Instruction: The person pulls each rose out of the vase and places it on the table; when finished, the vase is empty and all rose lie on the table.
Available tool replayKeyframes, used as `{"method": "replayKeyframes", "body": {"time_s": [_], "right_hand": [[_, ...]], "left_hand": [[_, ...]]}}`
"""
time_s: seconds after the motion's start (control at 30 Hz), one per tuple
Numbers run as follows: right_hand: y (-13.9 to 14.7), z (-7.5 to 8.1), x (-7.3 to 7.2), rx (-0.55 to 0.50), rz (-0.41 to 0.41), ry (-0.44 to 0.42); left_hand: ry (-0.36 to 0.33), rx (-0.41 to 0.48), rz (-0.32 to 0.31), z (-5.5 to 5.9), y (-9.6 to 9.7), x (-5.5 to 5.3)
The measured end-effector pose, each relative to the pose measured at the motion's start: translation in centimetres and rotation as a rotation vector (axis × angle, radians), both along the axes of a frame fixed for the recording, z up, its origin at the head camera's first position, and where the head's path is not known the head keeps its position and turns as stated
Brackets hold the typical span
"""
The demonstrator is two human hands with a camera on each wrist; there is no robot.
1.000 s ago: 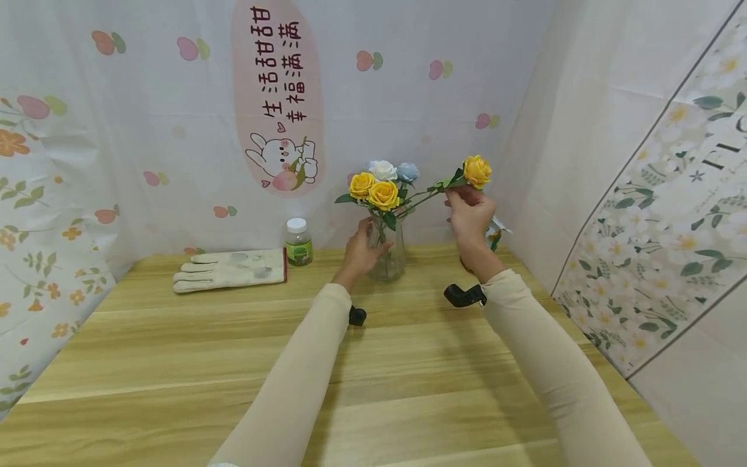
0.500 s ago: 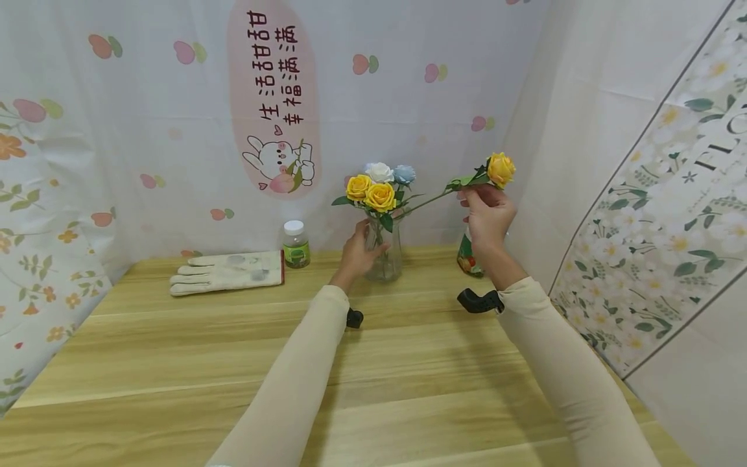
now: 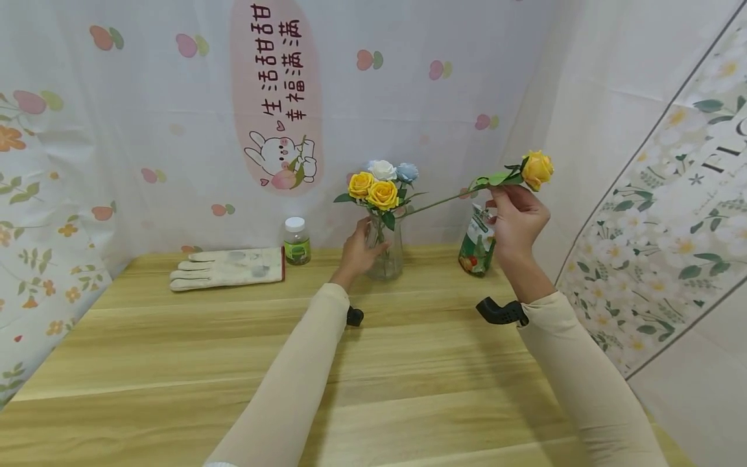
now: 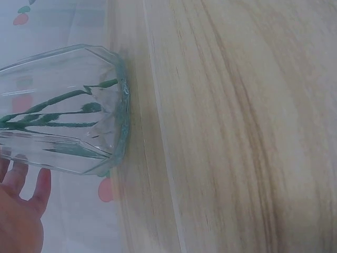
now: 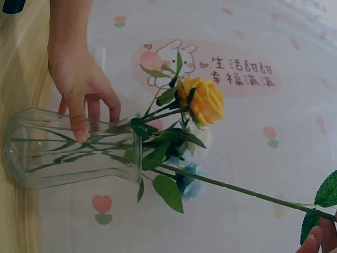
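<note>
A clear glass vase (image 3: 395, 261) stands upright on the wooden table with yellow, white and pale blue roses in it. My left hand (image 3: 358, 251) grips it from the left, thumb on the near side, as the right wrist view shows. Green stems (image 4: 52, 124) show through the glass in the left wrist view. My right hand (image 3: 521, 220) pinches a yellow rose (image 3: 537, 170) by its stem just below the bloom. That long stem (image 5: 237, 188) slants down toward the vase, its lower end at the mouth among the other flowers.
A green and white pouch (image 3: 477, 245) stands behind the right hand. Left of the vase are a small white-capped jar (image 3: 297, 243) and a pale work glove (image 3: 230, 269) lying flat. Printed cloth walls (image 3: 420, 91) enclose the back and sides of the table (image 3: 373, 389).
My right hand has moved to the right with the yellow rose, drawing its stem further from the vase. The pouch has come into view. My left hand stays on the vase.
</note>
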State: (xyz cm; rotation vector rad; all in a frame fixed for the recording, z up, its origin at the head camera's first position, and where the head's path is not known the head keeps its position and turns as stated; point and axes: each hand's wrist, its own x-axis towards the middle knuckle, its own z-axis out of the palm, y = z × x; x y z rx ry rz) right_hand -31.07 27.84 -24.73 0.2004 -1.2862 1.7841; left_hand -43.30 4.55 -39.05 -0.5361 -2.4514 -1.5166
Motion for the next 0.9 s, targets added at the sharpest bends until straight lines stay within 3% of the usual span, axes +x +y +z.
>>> {"method": "replayKeyframes", "body": {"time_s": [0.2, 0.33, 0.57, 0.9], "right_hand": [[0.6, -0.1, 1.1, 0.020, -0.023, 0.080], [0.8, -0.2, 1.8, 0.026, -0.011, 0.091], [0.7, -0.9, 3.1, 0.078, 0.000, 0.045], [-0.3, -1.5, 4.8, 0.116, 0.102, 0.003]], "left_hand": [[-0.003, -0.006, 0.002, -0.1, 0.1, -0.1], [0.001, 0.014, 0.003, 0.0, 0.2, -0.2], [-0.005, 0.022, -0.003, 0.0, 0.2, -0.3], [-0.022, 0.016, 0.007, -0.2, 0.2, -0.3]]}}
